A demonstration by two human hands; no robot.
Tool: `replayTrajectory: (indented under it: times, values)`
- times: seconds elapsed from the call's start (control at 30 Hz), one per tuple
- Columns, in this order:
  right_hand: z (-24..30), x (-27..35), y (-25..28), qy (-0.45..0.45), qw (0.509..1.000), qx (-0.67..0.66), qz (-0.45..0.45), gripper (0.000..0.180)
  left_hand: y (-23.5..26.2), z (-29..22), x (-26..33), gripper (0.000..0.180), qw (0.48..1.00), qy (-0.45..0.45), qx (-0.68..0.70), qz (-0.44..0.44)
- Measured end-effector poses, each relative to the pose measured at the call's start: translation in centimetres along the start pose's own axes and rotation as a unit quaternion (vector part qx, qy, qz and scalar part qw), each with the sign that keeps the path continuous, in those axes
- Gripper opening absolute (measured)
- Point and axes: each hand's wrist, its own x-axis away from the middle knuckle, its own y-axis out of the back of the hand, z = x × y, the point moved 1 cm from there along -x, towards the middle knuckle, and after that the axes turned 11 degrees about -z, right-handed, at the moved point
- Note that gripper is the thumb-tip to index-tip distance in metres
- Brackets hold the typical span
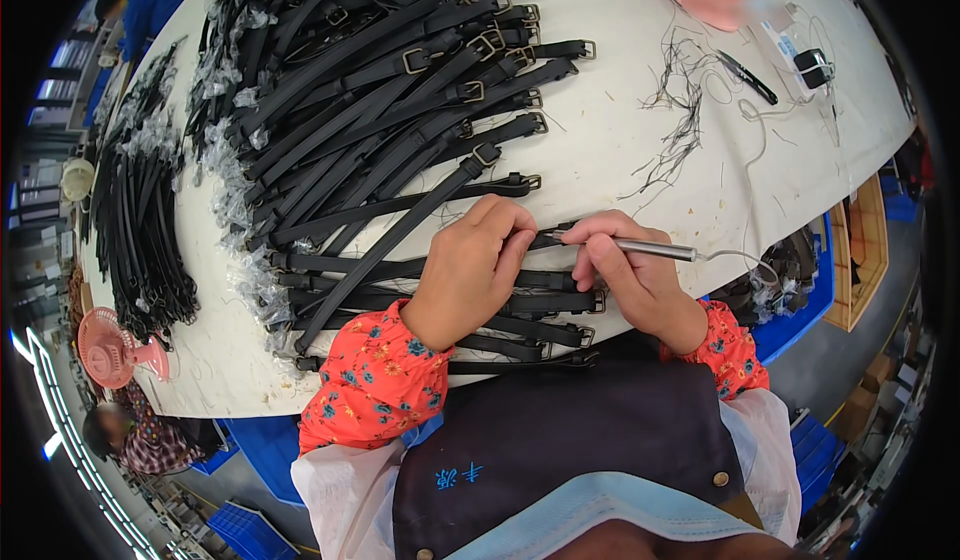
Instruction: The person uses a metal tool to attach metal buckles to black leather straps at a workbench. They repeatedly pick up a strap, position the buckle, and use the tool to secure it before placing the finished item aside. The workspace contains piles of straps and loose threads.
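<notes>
My left hand (465, 275) is closed on a black belt (545, 241), thumb and fingers pinched together near its buckle end. In my right hand (635, 280) is a slim silver pen-shaped tool (655, 249) with a thin cable (738, 255) trailing from its back end. The tool's tip meets the belt just right of my left fingers; whether it touches cannot be made out. Several more black belts with brass-coloured buckles (533, 182) lie beneath and beside both hands, and a thick pile of belts (370, 110) spreads over the table beyond my left hand.
Black threads (680, 110) and a black pen (747, 77) lie on the white table (610, 140), near a small black adapter (812, 68). Another belt bundle (145, 230) and a pink fan (105, 348) are at left. Blue bins (825, 295) and a wooden crate (862, 250) stand at right.
</notes>
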Motion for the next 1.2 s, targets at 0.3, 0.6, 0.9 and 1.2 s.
replayTrajectory:
  times: [0.3, 0.6, 0.9, 1.2]
  values:
    - [-0.1, 0.0, 0.0, 0.008, 1.0, 0.011, 0.002, 0.026, 0.1, 0.0, 0.0, 0.008, 1.0, -0.001, 0.003, -0.002]
    - [0.0, -0.1, 0.0, 0.018, 1.0, 0.018, 0.006, 0.026, 0.1, -0.1, 0.0, 0.008, 1.0, 0.016, 0.007, 0.006]
    - [-0.4, 0.2, 0.1, 0.03, 0.998, -0.038, -0.027, 0.03, 1.5, -0.9, -0.1, 0.013, 0.986, 0.087, 0.031, 0.138]
    - [-0.5, 0.2, 0.1, 0.019, 0.998, -0.052, -0.016, 0.028, 4.1, -0.5, -1.6, 0.029, 0.936, -0.105, -0.323, -0.09]
